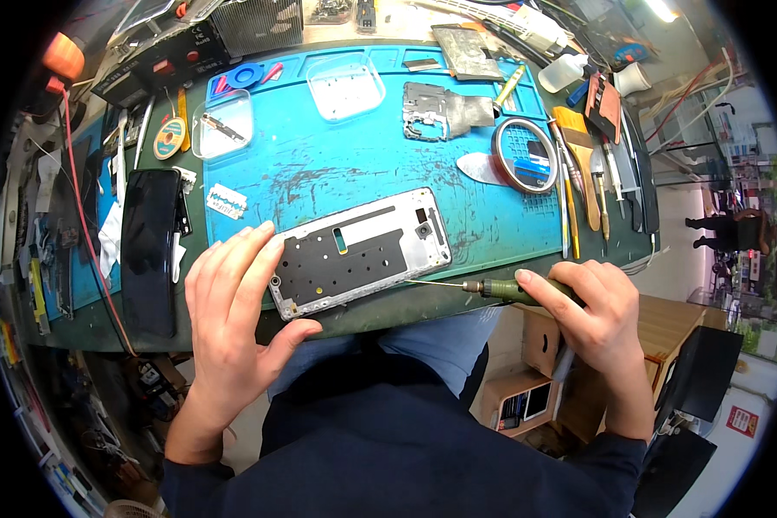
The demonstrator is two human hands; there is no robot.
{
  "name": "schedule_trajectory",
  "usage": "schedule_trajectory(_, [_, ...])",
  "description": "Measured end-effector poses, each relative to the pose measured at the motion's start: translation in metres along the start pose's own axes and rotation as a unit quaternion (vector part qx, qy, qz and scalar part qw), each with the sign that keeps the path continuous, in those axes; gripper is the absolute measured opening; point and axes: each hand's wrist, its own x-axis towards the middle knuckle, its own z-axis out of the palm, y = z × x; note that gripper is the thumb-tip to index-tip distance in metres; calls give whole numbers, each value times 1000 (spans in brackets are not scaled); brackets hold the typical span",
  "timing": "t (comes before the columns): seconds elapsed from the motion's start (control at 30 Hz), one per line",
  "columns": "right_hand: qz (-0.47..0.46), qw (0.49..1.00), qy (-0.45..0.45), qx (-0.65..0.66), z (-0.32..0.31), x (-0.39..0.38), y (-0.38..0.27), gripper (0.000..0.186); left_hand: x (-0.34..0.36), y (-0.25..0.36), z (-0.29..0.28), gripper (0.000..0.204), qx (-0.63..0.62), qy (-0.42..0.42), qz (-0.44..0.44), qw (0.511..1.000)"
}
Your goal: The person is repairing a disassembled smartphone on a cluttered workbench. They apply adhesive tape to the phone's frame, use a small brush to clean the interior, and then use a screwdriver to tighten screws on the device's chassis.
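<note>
A phone mid-frame (367, 250), silver-edged with a black inner face and small holes, lies slantwise at the mat's near edge. My left hand (237, 293) grips its left end, fingers along the upper side and thumb by the lower corner. In my right hand (587, 302) is a green-handled tool (496, 289) with a thin metal shaft. Its tip meets the frame's lower long edge, right of the middle; whether it presses into the edge is too small to tell. The palm side of my right hand is hidden.
A blue work mat (319, 173) covers the bench. Left lies a dark phone (150, 250); farther back are clear plastic trays (345, 86) and a solder spool (170, 135). On the right are a tape roll (527, 186), a brush (578, 147) and several slim tools.
</note>
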Motion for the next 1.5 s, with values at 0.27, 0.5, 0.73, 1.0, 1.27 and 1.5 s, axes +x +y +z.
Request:
schedule_trajectory(0.27, [-9, 999, -30, -23, -11, 14, -1, 61, -1, -5, 4, 76, 4, -25, -6, 1000])
schedule_trajectory(0.5, [-16, 999, -37, -23, -14, 21, -1, 59, -1, -7, 6, 76, -7, -21, -6, 1000])
schedule_trajectory(0.73, [-26, 999, -33, -27, -12, 23, 6, 63, -1, -7, 5, 77, -12, -17, -6, 1000])
schedule_trajectory(1.0, [-56, 998, -15, -11, 3, 30, 18, 61, 0, -7, 5, 79, -19, -15, -8, 1000])
schedule_trajectory(1.27, [-68, 997, -27, -8, -2, 38, 12, 56, 1, -5, 0, 77, -28, -34, -19, 999])
schedule_trajectory(1.5, [-68, 997, -36, -18, -9, 46, 7, 51, 3, -16, -9, 52, -40, -61, -13, 997])
